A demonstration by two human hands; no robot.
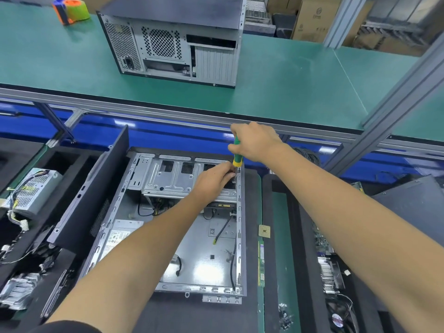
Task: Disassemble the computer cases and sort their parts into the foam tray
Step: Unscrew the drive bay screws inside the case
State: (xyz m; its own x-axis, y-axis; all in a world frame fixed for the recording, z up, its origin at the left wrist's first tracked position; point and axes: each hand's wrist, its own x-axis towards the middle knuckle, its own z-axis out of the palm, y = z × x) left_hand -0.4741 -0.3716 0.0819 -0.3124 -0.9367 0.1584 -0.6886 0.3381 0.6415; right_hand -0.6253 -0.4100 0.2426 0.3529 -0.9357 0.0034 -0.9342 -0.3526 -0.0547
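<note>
The open case (168, 224) lies on its side in front of you, between the left foam tray (72, 162) and the right foam tray (295, 236). A second, closed case (173, 39) stands on the green bench (288, 87), well apart.

Your right hand (254, 143) is wrapped round the green-and-yellow handle of the screwdriver (237, 153), which points down at the case's far right corner. Your left hand (213, 181) rests on the drive cage (173, 179) with its fingers curled at the screwdriver tip. Whether they pinch a screw or only steady the tip cannot be told.

Handling, as judged:
- The cage is thin sheet steel: stiff, fairly light, with edges likely sharp. Hold it by its flat top face, not by the cut-outs.
- A drive may hang under the cage, and cables (146, 207) run beneath it. Lift slowly and check for snagging.
- Any screw will be small and easy to drop into the chassis. Keep your fingers under it.
- The case shell is bulky but rigid. Grip it by the folded side rails.
</note>
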